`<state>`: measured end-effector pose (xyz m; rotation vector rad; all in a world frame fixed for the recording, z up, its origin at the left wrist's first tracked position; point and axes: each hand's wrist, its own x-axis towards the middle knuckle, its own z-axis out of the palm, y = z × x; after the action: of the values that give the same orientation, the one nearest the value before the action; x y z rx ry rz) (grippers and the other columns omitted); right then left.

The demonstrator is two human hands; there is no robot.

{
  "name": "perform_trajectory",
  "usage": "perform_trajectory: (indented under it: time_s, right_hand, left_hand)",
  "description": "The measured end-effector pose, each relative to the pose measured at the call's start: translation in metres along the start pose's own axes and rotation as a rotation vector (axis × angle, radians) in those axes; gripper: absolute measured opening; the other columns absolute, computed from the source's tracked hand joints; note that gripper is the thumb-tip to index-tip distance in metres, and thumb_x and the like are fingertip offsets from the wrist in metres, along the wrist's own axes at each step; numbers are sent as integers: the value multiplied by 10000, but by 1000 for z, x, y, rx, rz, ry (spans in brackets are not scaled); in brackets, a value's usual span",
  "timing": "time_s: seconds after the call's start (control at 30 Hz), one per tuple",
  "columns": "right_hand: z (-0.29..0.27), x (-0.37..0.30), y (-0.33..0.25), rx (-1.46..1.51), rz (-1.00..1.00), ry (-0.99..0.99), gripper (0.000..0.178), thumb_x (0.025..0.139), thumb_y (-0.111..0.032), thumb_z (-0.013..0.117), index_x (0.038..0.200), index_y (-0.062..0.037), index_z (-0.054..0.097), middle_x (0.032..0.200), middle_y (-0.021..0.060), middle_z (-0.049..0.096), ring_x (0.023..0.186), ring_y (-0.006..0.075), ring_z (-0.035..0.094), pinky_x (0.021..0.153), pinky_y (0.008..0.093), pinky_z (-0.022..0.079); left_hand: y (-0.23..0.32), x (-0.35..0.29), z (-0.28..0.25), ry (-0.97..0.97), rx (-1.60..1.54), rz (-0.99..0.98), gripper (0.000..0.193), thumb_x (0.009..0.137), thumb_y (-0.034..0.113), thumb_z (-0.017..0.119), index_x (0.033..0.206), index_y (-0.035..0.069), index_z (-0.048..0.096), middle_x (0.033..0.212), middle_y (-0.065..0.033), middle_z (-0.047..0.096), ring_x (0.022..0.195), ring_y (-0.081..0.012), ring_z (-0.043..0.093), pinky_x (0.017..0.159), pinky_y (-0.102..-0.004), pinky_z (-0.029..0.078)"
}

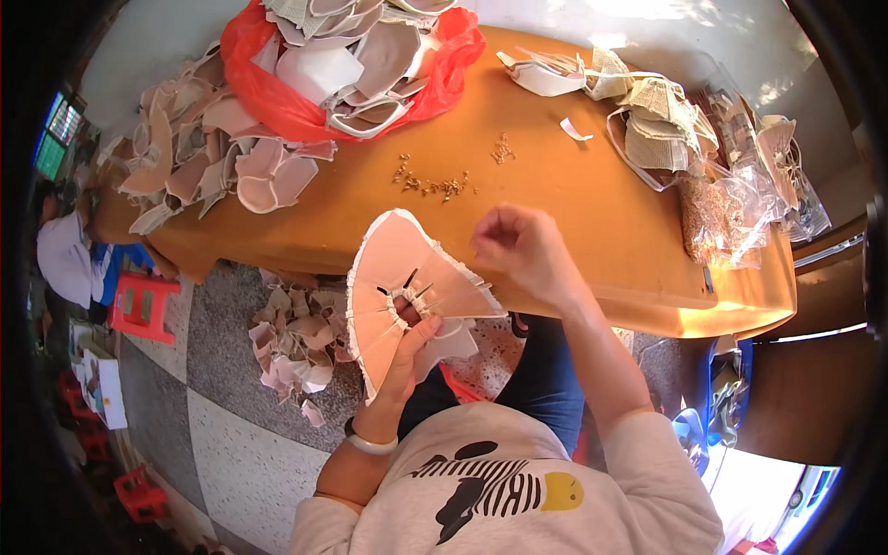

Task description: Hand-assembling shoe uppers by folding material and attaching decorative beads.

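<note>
My left hand (413, 351) grips a pinkish, panelled fabric lampshade (375, 319) by the rim of its small central opening, the thumb lying near that rim. The shade has pale trimmed edges, and several thin dark and metallic pieces stick out around the opening. It is held over my lap, just in front of the table edge. To its right, above the table's front edge, my right hand (527, 248) is raised with its fingers curled together, apart from the shade. Whatever those fingers may hold is too small to make out. Small brass-coloured pieces (444, 188) lie scattered on the table beyond.
An orange-brown cloth covers the table (555, 176). A red plastic bag (268, 102) of shades stands at the back, with a pile of shades (190, 139) left of it. Clear bags of small pieces (708, 222) lie right. More shades (301, 342) are on the floor near a red stool (145, 305).
</note>
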<state>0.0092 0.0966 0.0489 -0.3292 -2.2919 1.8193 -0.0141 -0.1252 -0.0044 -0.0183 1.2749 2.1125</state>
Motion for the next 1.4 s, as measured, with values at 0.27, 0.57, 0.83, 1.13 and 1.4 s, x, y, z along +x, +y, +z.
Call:
perform_trajectory:
  time_s: [0.27, 0.57, 0.83, 1.13, 1.4]
  right_hand:
    - [28, -40, -10, -42, -195, -45, 71, 852, 32, 658, 922, 16, 656, 853, 80, 664, 793, 181, 683, 706, 275, 542]
    - [29, -46, 11, 278, -120, -28, 76, 850, 79, 648, 914, 39, 639, 913, 65, 559, 825, 170, 690, 739, 270, 571]
    - [28, -50, 9, 224, -154, -34, 102, 836, 123, 640, 909, 59, 670, 943, 71, 560, 836, 195, 686, 743, 288, 596]
    - [32, -47, 27, 59, -102, 134, 297, 749, -12, 780, 1016, 9, 649, 978, 79, 572, 1020, 192, 608, 863, 316, 509]
    - [30, -38, 14, 122, -32, -4, 412, 735, -123, 816, 1057, -36, 573, 923, 80, 634, 862, 136, 610, 782, 302, 502]
  left_hand:
    - [6, 12, 21, -103, 15, 67, 484, 855, 7, 668, 1298, 18, 474, 1159, -77, 607, 1011, -152, 613, 836, -271, 521]
    - [3, 5, 37, -110, -134, 47, 379, 939, 135, 588, 1291, 24, 502, 1150, -33, 622, 948, -75, 601, 785, -202, 477]
    - [-4, 2, 36, -50, -86, 212, 233, 879, 40, 675, 1104, -10, 638, 958, -43, 677, 747, -28, 582, 621, -153, 438]
    - [-4, -14, 44, 22, 8, 233, 197, 852, 2, 647, 1049, -12, 650, 916, -53, 682, 721, -78, 617, 611, -175, 477]
    - [-3, 0, 20, -70, 80, 277, 232, 896, 72, 646, 1118, 13, 617, 945, -46, 669, 766, -80, 626, 631, -179, 495]
